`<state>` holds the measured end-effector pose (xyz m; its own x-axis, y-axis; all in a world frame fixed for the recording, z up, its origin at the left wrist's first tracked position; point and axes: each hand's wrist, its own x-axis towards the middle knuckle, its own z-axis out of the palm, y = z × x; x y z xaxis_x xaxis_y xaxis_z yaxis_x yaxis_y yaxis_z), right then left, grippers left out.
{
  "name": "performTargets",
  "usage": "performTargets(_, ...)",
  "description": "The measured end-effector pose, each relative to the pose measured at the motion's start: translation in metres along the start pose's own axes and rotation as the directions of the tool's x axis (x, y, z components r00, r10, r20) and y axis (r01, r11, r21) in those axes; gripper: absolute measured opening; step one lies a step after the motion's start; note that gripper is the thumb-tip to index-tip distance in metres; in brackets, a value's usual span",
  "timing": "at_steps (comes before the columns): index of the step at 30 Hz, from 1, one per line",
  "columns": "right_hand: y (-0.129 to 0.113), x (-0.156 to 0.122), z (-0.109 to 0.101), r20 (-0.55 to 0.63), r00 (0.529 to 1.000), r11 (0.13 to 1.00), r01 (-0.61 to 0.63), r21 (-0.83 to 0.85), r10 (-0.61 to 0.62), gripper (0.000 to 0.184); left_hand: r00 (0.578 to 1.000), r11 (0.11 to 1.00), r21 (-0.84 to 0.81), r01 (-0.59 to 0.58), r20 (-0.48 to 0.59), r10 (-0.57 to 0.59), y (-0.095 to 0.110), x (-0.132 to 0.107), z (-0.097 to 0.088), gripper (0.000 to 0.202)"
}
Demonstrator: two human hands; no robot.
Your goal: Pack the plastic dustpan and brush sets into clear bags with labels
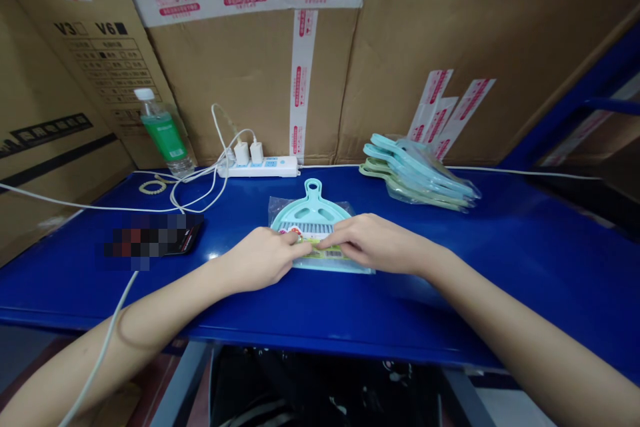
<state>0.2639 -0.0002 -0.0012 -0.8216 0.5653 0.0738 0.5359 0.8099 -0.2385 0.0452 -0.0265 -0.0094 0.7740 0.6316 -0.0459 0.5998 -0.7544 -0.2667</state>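
Fingers (pixel 303 251) of the left hand (pixel 265 255) and right hand (pixel 377 240) are touching the label (pixel 334 254) of a bagged dustpan (pixel 314 203) on the table (pixel 310 317), whether grasping I cannot tell

Blue table (pixel 350 313), glossy, light glinting on top. Behind table: tall brown cardboard (pixel 240 67), seams sealed with red-printed white tape (pixel 303 80). Left of table: printed cardboard (pixel 45 73). Right of table: blue frame (pixel 565 97). Under table: grey legs (pixel 183 380), reddish floor (pixel 199 393).
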Motion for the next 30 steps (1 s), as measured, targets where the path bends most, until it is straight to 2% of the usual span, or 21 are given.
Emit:
performTargets(8, -0.0010, -0.0012, -0.0015, 0.009, 0.999, 0.999, -0.037, 0.011, 0.037, 0.042, 1.000, 1.000, -0.026, 0.011, 0.010, -0.011, -0.0002, 0.0002, -0.0003, 0.035)
performTargets(15, 0.0000, -0.0015, -0.0019, -0.008, 0.999, 0.999, -0.033, 0.030, 0.033, 0.037, 1.000, 1.000, -0.014, -0.015, 0.012, 0.015, -0.0002, -0.0011, -0.0032, 0.051)
performTargets(20, -0.0005, -0.0014, -0.0038, -0.009, 0.999, 0.999, -0.037, 0.031, 0.037, 0.033, 1.000, 1.000, -0.015, -0.028, -0.012, 0.027, 0.0000, -0.0008, -0.0042, 0.050)
performTargets(30, 0.0034, 0.0005, 0.0023, -0.018, 0.999, 0.999, 0.039, 0.022, -0.039, 0.043, 1.000, 1.000, -0.019, -0.012, -0.002, 0.012, -0.0014, -0.0008, -0.0043, 0.048)
